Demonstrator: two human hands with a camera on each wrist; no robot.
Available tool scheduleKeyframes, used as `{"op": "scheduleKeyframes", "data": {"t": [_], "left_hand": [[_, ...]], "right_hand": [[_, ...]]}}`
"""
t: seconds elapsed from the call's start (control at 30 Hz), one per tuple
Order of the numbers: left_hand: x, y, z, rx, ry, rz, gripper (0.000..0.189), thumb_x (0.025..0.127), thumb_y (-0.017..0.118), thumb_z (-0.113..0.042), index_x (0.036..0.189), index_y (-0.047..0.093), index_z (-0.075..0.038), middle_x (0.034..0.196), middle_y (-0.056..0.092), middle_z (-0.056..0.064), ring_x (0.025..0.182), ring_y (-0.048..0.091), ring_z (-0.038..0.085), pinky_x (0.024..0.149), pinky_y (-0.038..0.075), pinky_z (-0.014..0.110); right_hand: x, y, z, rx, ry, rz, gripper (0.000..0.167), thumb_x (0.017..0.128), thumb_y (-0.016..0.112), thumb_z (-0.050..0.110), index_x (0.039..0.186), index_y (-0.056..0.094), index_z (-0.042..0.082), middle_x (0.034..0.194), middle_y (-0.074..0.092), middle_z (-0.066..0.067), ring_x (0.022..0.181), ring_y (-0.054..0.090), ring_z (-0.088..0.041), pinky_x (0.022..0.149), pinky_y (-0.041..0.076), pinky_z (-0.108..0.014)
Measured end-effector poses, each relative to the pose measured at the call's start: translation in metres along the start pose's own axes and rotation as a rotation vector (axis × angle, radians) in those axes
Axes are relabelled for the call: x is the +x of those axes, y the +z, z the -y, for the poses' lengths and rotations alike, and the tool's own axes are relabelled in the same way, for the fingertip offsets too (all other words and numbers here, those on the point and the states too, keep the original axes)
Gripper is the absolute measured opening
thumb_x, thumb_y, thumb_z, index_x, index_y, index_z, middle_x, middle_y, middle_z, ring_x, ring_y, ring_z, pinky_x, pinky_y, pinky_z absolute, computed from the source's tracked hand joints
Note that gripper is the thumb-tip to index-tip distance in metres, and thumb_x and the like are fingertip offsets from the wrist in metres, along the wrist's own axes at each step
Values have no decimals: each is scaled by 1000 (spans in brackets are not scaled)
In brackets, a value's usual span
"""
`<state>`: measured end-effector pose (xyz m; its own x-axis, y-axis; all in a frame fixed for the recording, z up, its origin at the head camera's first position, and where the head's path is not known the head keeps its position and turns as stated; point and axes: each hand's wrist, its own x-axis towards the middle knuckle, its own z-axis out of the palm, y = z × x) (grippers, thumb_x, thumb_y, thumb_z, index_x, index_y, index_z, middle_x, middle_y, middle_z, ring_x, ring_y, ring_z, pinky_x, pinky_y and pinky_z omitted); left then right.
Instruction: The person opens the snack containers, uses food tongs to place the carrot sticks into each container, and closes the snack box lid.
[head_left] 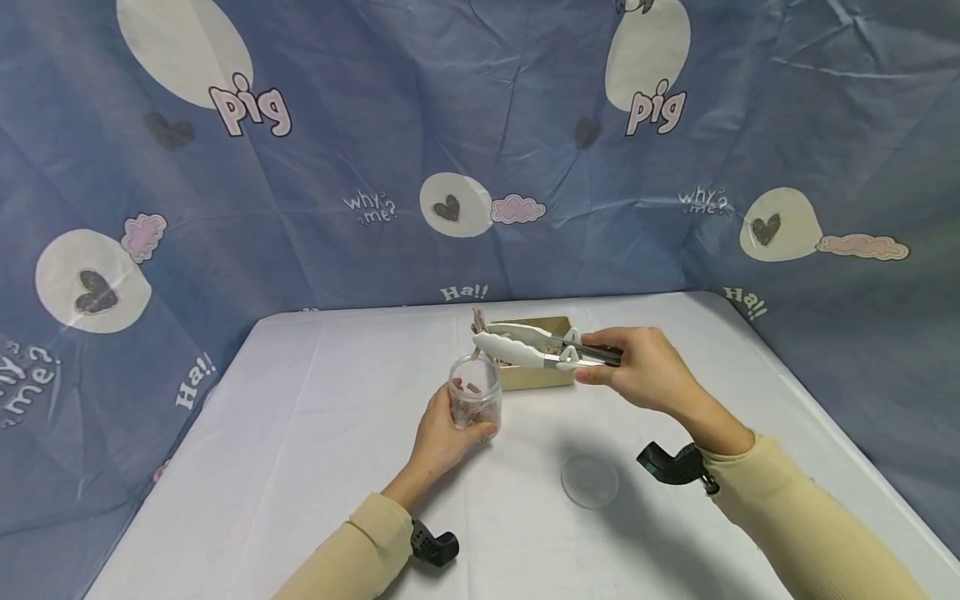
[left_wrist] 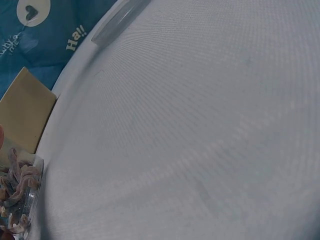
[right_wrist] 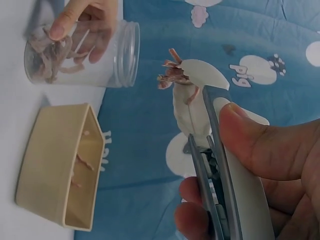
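Observation:
Around the clear plastic jar (head_left: 476,392) on the table, my left hand (head_left: 440,437) curls its fingers and thumb. Brownish-pink dried strips (right_wrist: 49,55) lie in the jar's lower part, and its mouth is uncovered. My right hand (head_left: 637,367) grips a pair of white-tipped tongs (head_left: 517,348) by the handles. Between the tong tips a small bunch of the same strips (right_wrist: 173,72) is pinched, held above and close to the jar's mouth. Behind the tongs stands a beige rectangular box (head_left: 536,379) with some strips inside; the tongs hide part of it.
A clear round lid (head_left: 590,482) lies flat on the white table (head_left: 337,400), nearer me than the jar and to its right. A blue printed cloth (head_left: 480,267) hangs behind the table and along its sides.

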<state>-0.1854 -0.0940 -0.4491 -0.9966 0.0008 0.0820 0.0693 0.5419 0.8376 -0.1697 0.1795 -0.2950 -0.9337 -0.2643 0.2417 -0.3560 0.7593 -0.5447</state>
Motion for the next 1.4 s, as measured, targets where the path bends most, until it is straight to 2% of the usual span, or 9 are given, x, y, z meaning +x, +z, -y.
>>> {"op": "scheduleKeyframes", "data": {"t": [0.27, 0.43, 0.53, 0.67, 0.77, 0.87, 1.0, 1.13, 1.4], "left_hand": [[0, 0, 0, -3, 4, 0, 91, 74, 86, -33, 146, 39, -3, 138, 53, 18, 124, 55, 35, 106, 46, 51], [0, -1, 0, -1, 7, -1, 91, 74, 86, -33, 145, 39, -3, 137, 53, 18, 122, 56, 34, 105, 47, 50], [0, -1, 0, -4, 9, 0, 91, 74, 86, -33, 146, 39, -3, 138, 53, 18, 121, 56, 34, 104, 47, 50], [0, -1, 0, -10, 10, 6, 92, 75, 86, -33, 147, 38, -3, 139, 52, 18, 122, 56, 35, 105, 47, 51], [0, -1, 1, -10, 12, 8, 92, 75, 86, -33, 147, 37, -3, 139, 52, 18, 122, 56, 35, 104, 47, 51], [-1, -1, 1, -15, 17, 7, 92, 75, 86, -32, 148, 37, -4, 139, 52, 18, 123, 56, 35, 104, 47, 51], [0, -2, 1, -19, 23, 9, 92, 75, 86, -31, 148, 36, -4, 140, 51, 18, 124, 55, 35, 104, 47, 51], [0, -2, 1, -14, 24, 10, 92, 75, 86, -32, 148, 36, -3, 141, 51, 18, 123, 55, 35, 104, 48, 51], [0, -2, 0, -10, 25, 8, 92, 75, 86, -31, 148, 36, -3, 140, 51, 19, 123, 55, 35, 104, 48, 50]], "right_hand": [[0, 9, 0, -25, -8, 42, 46, 79, 82, 28, 118, 72, 6, 104, 76, -12, 64, 52, -10, 65, 46, -28], [1, 13, 1, -29, -12, 52, 46, 77, 83, 28, 117, 72, 8, 105, 76, -11, 61, 51, -9, 65, 46, -28], [1, 15, 2, -47, -8, 59, 47, 77, 83, 29, 118, 72, 9, 94, 77, -7, 58, 49, -8, 64, 45, -28], [1, 17, 2, -73, -1, 70, 48, 76, 84, 29, 119, 72, 10, 69, 69, 1, 56, 47, -8, 65, 44, -28], [1, 18, 2, -87, 5, 81, 49, 76, 83, 31, 120, 72, 11, 62, 64, 3, 56, 46, -9, 65, 44, -29], [2, 18, 3, -104, 3, 84, 49, 76, 83, 31, 120, 72, 11, 69, 69, 1, 59, 49, -9, 66, 46, -31], [2, 20, 3, -129, -7, 77, 48, 76, 84, 31, 118, 72, 11, 92, 77, -5, 70, 58, -10, 68, 49, -33], [2, 21, 4, -151, -9, 82, 48, 76, 84, 31, 118, 73, 11, 108, 76, -9, 81, 65, -13, 69, 51, -35], [3, 21, 4, -179, -19, 83, 48, 75, 84, 31, 117, 73, 11, 107, 76, -10, 81, 66, -16, 67, 50, -35]]}}
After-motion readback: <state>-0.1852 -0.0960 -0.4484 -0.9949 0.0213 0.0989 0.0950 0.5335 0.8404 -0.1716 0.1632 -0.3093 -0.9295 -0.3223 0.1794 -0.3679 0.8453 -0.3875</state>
